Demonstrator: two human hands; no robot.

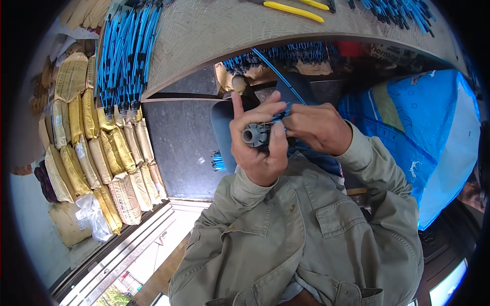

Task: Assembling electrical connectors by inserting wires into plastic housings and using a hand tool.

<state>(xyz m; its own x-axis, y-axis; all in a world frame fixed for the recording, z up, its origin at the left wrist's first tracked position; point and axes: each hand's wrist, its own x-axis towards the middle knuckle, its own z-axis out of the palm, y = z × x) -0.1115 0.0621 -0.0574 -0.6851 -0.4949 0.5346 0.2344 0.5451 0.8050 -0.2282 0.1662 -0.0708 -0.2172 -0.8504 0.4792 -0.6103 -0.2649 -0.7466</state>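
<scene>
My left hand (260, 155) is wrapped round a grey ring-shaped plastic part (251, 136) with a round hole facing out. Its index finger points up, free of the part. Close against it, my right hand (319, 128) has its fingers pinched together beside the part. A blue cable (279, 76) runs from the upper left down to the right hand's fingers. Thin wire ends show between both hands, partly covered by fingers. What else the right fingertips hold is hidden.
Yellow-handled pliers (293, 11) lie on the worktop (204, 35). A bundle of blue cables (125, 56) hangs over its left end; more cables (400, 13) lie at far right. Several brown paper packages (97, 148) are stacked at left. A large blue bag (408, 132) stands at right.
</scene>
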